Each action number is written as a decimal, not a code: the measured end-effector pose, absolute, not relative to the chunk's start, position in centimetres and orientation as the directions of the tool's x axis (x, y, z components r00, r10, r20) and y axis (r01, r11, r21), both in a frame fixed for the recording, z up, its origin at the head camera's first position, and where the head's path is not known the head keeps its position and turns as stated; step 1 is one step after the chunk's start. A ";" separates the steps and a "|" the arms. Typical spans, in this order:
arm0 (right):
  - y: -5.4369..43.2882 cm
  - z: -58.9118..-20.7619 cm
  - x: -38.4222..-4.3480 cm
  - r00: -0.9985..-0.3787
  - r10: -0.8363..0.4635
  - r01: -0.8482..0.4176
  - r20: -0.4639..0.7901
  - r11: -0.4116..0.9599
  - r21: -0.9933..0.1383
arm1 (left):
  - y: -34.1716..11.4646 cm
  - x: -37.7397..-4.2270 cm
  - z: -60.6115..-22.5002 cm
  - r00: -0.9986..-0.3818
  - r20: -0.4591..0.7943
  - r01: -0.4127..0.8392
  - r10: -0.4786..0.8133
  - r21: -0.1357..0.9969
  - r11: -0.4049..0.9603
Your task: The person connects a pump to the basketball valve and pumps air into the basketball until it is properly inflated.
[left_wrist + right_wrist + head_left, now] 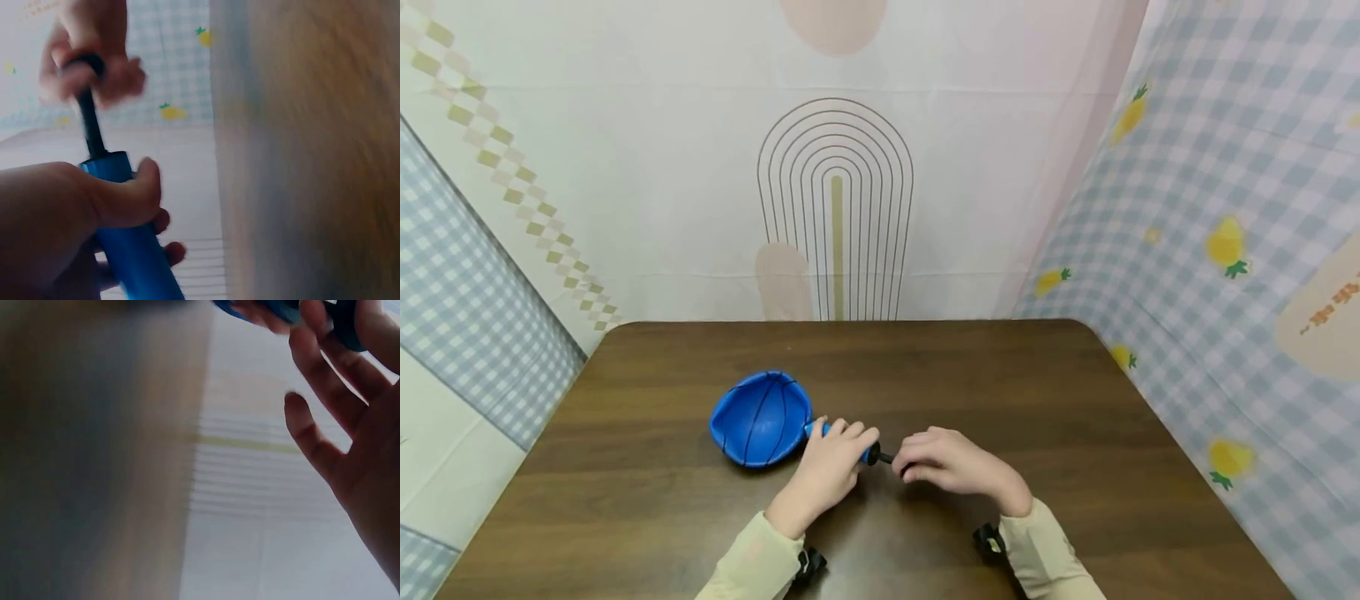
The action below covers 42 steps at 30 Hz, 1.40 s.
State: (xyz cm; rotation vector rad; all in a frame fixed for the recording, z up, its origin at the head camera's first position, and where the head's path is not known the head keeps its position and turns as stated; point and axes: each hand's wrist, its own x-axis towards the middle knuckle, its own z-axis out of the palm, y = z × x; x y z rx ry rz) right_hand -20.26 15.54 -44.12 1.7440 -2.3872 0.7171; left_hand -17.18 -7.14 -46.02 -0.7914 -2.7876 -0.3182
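A dented, partly collapsed blue ball [758, 423] with black seam lines lies on the table, left of both hands. From its right side extends a blue hand pump [142, 259], its far end hidden at the left hand. My left hand [833, 462] wraps round the pump's blue barrel, thumb across it in the left wrist view. A black rod [92, 128] sticks out of the barrel toward my right hand [953, 463]. The right fingers hold the black handle [87, 64] at the rod's end; that hand is blurred in the left wrist view.
The brown wooden table [662, 517] has rounded far corners. A pale patterned cloth [985, 208] hangs behind it, and checked cloth [1157, 317] with yellow fruit prints hangs on the right. Black straps with cameras [988, 542] sit at both wrists.
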 end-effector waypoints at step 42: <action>14.3 -41.0 -17.2 -0.367 -0.862 -0.929 0.349 0.361 -0.085 | -7.0 -17.2 -45.6 -0.809 0.278 0.585 0.518 0.303 0.752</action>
